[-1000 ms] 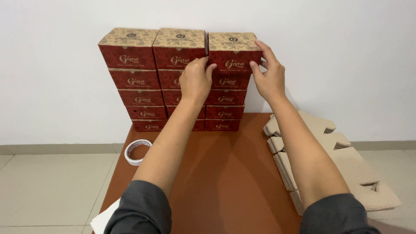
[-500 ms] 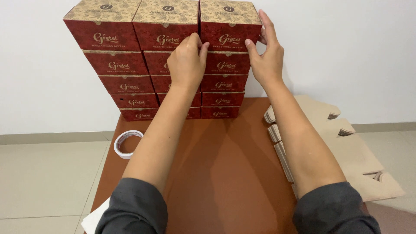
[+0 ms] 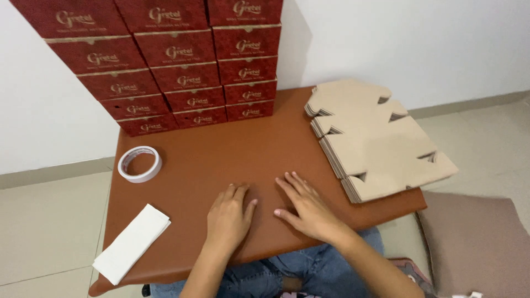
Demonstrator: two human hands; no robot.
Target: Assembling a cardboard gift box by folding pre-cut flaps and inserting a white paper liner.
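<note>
Tabletop (image 3: 265, 138) in brown leather-like finish now lies under both hands, which a moment ago were pressed against the top right box of the stack. At the far left edge sits a folded white sheet (image 3: 131, 243), and just behind it a roll of white tape (image 3: 140, 164). The stacked red boxes (image 3: 176, 72) stand against the wall, well apart from the hands and no longer touched, so the pile seems settled. The left hand (image 3: 229, 218) rests palm down, fingers together, holding nothing. Just beside it the right hand (image 3: 309, 207) lies flat with fingers (image 3: 292, 185) slightly spread, also empty. Further right, a pile of flat tan cardboard blanks (image 3: 375, 138) overhangs the tabletop's edge, untouched.
</note>
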